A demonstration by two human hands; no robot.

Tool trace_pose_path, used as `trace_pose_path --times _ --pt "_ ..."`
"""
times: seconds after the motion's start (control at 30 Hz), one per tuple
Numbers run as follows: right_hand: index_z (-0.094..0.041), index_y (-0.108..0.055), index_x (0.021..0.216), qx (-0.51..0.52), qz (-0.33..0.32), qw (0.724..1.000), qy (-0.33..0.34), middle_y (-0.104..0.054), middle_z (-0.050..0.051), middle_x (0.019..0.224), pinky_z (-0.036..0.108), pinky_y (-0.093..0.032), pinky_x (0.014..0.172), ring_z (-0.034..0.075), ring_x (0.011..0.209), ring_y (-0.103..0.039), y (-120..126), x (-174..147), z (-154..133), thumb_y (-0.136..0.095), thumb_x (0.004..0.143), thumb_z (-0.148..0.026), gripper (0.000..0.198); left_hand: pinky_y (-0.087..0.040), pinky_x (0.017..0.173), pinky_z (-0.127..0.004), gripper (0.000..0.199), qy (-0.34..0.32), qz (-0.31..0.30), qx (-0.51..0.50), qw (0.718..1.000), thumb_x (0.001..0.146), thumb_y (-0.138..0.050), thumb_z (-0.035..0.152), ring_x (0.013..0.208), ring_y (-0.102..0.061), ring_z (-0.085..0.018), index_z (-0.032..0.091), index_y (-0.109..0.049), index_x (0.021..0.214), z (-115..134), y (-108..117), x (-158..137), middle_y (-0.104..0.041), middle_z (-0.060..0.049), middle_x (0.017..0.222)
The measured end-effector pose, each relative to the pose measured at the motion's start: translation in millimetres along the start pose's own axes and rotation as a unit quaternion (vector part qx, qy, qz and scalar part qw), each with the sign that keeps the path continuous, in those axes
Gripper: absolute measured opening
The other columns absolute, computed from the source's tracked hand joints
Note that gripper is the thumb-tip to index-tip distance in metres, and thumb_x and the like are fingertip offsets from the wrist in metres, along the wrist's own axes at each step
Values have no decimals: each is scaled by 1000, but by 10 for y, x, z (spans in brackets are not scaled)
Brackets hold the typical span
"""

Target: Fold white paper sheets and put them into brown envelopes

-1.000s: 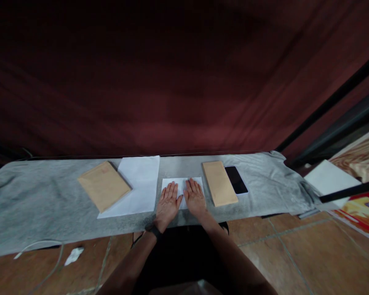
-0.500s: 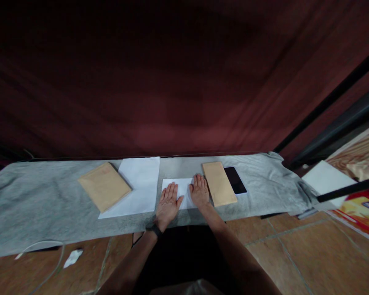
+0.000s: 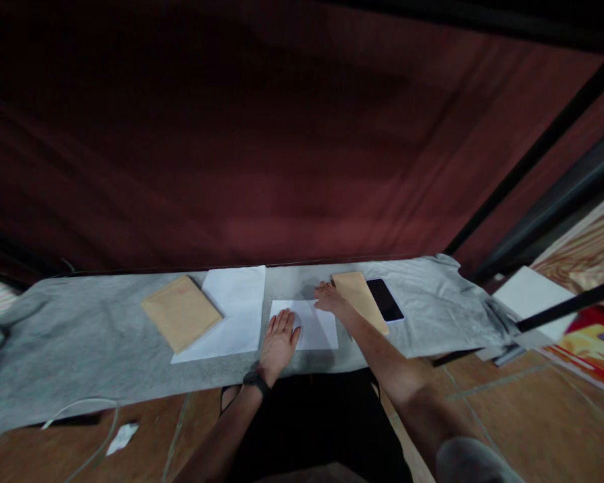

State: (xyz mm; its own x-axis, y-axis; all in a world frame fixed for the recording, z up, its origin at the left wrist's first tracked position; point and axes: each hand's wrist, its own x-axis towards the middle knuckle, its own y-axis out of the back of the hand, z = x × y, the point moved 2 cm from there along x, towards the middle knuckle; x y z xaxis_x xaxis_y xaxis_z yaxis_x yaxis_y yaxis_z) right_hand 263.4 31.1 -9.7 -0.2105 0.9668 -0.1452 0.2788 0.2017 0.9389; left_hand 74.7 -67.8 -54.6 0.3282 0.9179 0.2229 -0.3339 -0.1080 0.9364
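My left hand (image 3: 278, 337) lies flat on the left part of a small white sheet of paper (image 3: 316, 330), fingers stretched out, a dark watch (image 3: 256, 379) on its wrist. At the paper's far right corner, my right hand (image 3: 331, 298) reaches forward with its fingers apart, holding nothing I can see. Right beside that hand is a brown paper envelope (image 3: 363, 303), partly covered by my wrist and forearm. A dark-screened phone (image 3: 385, 300) lies against the envelope's right side. Left of my hands, larger white paper (image 3: 239, 302) rests partly under brown envelopes (image 3: 181, 313).
Grey cloth (image 3: 101, 335) covers the long, narrow table. A dark red curtain (image 3: 282, 168) hangs behind it. Black bars (image 3: 528, 161), a white board (image 3: 531, 303) and a red-yellow box (image 3: 594, 342) stand at right. On the tiled floor lie a cable (image 3: 115, 419) and crumpled paper (image 3: 123, 437).
My right hand has slid away from me, from the paper's right part up to its far edge. My left hand stays flat on the paper. The camera view has shifted slightly.
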Motion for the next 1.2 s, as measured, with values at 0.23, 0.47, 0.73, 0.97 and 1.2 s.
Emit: trace_pose_path --times 0.23,0.47,0.73,0.97,1.2 --pt "-16 -68 105 177 -12 984 -1 -70 5 105 37 -56 85 19 93 -67 117 -184 140 -69 91 -32 22 -27 123 -50 49 -5 36 -36 999 100 -40 33 148 -35 -28 11 -51 142 -13 72 -57 -45 -18 154" --pt "-18 -67 81 445 98 890 -26 -66 -1 70 27 -47 61 16 65 -61 224 -634 376 -63 78 -45 28 -32 121 -49 62 125 137 -271 945 100 -46 41 151 -30 -25 22 -29 156 14 226 -357 -30 -11 164" --pt "-21 -59 83 604 121 786 -51 -63 -1 69 25 -43 55 14 58 -55 43 -1081 191 -68 68 -59 42 -62 85 -42 55 300 -45 -670 678 101 -35 53 106 -72 -27 14 -59 131 262 382 -187 -72 -16 122" --pt "-21 -60 79 616 145 771 -66 -61 -2 67 27 -44 58 14 60 -54 -31 -1065 81 -70 67 -53 36 -60 90 -41 45 289 19 -694 660 92 -57 44 106 -72 -27 14 -61 125 261 541 -58 -73 -15 120" --pt "-21 -62 110 638 188 744 -67 -69 10 108 38 -52 88 24 102 -64 72 -1044 -7 -58 83 -61 48 -42 114 -46 45 116 178 -442 871 100 -40 35 132 -56 -26 14 -57 136 212 844 10 -61 -12 140"
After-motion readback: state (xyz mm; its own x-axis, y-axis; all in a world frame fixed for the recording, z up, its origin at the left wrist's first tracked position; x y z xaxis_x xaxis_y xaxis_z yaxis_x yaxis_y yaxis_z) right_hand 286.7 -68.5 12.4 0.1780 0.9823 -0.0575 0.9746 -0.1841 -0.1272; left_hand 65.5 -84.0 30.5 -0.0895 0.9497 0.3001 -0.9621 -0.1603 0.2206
